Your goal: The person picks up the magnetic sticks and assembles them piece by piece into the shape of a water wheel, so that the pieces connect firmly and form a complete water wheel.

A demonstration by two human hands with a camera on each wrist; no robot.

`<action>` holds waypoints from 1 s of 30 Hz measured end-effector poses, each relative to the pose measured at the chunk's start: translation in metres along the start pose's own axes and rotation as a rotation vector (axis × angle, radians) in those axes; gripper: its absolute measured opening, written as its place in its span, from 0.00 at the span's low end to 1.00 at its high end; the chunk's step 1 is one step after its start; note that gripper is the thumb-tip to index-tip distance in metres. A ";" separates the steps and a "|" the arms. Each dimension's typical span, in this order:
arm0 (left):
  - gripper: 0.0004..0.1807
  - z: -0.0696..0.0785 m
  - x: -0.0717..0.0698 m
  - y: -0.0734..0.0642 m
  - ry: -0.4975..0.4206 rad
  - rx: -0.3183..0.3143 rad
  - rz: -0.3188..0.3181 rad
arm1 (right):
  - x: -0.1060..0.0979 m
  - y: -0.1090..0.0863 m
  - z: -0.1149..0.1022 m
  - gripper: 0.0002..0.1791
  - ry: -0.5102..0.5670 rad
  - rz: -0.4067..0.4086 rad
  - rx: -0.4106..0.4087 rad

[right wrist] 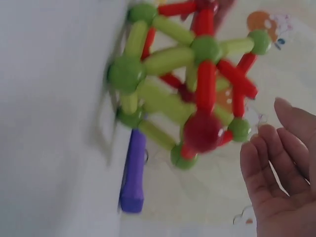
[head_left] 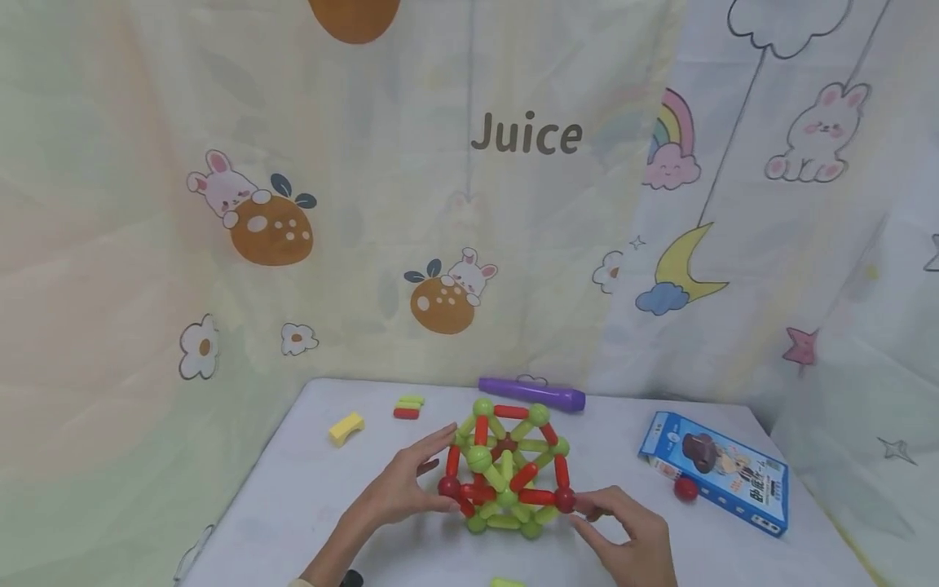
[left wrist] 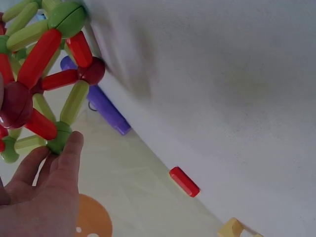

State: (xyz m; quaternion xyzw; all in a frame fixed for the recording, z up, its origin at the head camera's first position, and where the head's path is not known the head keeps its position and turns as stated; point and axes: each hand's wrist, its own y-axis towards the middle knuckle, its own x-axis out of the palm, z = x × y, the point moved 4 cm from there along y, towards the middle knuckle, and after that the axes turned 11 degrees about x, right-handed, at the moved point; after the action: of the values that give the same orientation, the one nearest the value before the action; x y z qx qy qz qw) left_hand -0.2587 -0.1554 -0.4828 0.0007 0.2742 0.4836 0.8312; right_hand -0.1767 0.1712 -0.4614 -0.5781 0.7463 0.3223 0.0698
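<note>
A model of red and green magnetic balls and rods (head_left: 504, 495) stands near the front of the table. At its left side my left hand (head_left: 399, 487) holds it, with the thumb by a red ball and the fingertips on a green ball (left wrist: 59, 138). My right hand (head_left: 627, 534) is beside the red ball (head_left: 565, 499) at the model's right corner. In the right wrist view its thumb and fingers are apart, with nothing between them. One red rod (right wrist: 238, 79) sticks out from a green ball, its other end free.
At the back of the white table (head_left: 293, 481) lies a purple tube (head_left: 531, 394). A yellow arch block (head_left: 346, 429) and several loose rods (head_left: 407, 407) are on the left. A blue box (head_left: 722, 473) and a loose red ball (head_left: 685, 489) lie right. A printed curtain hangs behind.
</note>
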 end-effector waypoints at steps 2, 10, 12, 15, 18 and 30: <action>0.55 0.001 -0.001 0.000 0.005 -0.003 0.002 | 0.006 -0.007 -0.005 0.19 0.091 -0.091 0.008; 0.55 0.004 0.000 0.003 0.014 -0.003 -0.005 | 0.045 -0.031 0.008 0.15 0.279 -0.663 0.041; 0.55 0.003 0.000 0.002 0.013 0.000 -0.006 | 0.054 -0.034 0.016 0.17 0.303 -0.745 0.073; 0.55 0.003 -0.001 0.002 0.014 0.004 -0.006 | 0.066 -0.037 0.026 0.20 0.318 -0.822 0.117; 0.55 0.002 -0.001 0.001 0.016 -0.004 -0.002 | 0.075 -0.040 0.041 0.21 0.305 -0.868 0.139; 0.56 -0.001 0.000 0.000 -0.015 -0.026 0.009 | 0.095 -0.042 0.086 0.16 0.175 -0.855 0.250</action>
State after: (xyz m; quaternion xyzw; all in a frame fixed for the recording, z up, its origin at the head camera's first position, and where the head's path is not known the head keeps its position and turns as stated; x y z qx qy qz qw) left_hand -0.2594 -0.1554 -0.4834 -0.0052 0.2616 0.4908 0.8311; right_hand -0.1924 0.1361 -0.5909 -0.8467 0.4767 0.1219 0.2023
